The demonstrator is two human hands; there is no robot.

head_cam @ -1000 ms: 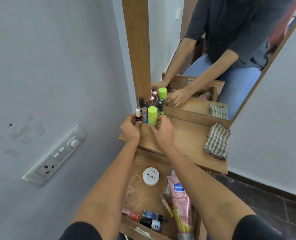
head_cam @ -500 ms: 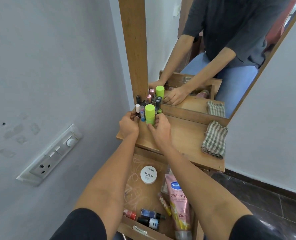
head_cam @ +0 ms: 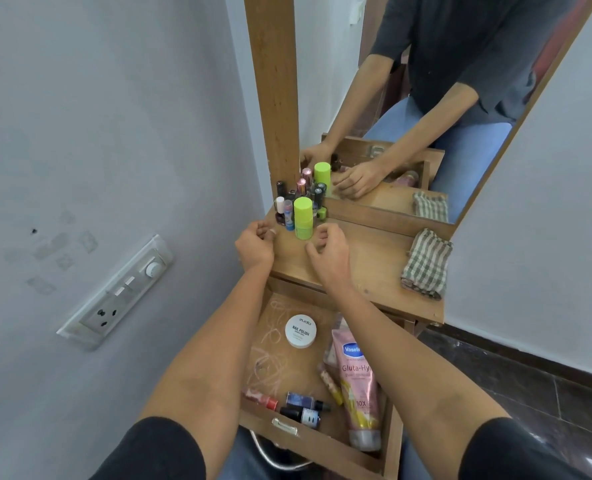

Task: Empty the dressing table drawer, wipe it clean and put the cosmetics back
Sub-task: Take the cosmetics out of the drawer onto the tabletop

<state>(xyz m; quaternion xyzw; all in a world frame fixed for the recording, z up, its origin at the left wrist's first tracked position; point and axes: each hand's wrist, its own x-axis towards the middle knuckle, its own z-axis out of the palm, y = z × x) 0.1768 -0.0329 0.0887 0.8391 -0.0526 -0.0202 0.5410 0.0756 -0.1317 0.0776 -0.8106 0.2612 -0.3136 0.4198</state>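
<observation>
A lime-green cylindrical container (head_cam: pixel 303 220) is seen standing upright at the far left corner of the wooden dressing table top (head_cam: pixel 374 261), with a tight cluster of small nail polish bottles and sticks (head_cam: pixel 285 211) packed beside and behind it against the wooden frame of the mirror (head_cam: pixel 426 98). The left hand (head_cam: pixel 254 245) and the right hand (head_cam: pixel 327 252) are held just in front of this cluster, one on each side of the green container. Their fingers are loosely curled, nothing is gripped, and no bottle is touched. A folded green-and-white checked cloth (head_cam: pixel 426 263) is laid at the right edge of the top. Below the forearms, the wooden drawer (head_cam: pixel 322 443) is pulled out. A round white nail polish remover tub (head_cam: pixel 300 331), a pink Vaseline tube (head_cam: pixel 358 386), two dark blue bottles (head_cam: pixel 305 408) and a red-capped bottle (head_cam: pixel 260 398) are lying in it. A white switch panel (head_cam: pixel 114 296) is mounted on the grey wall to the left.
</observation>
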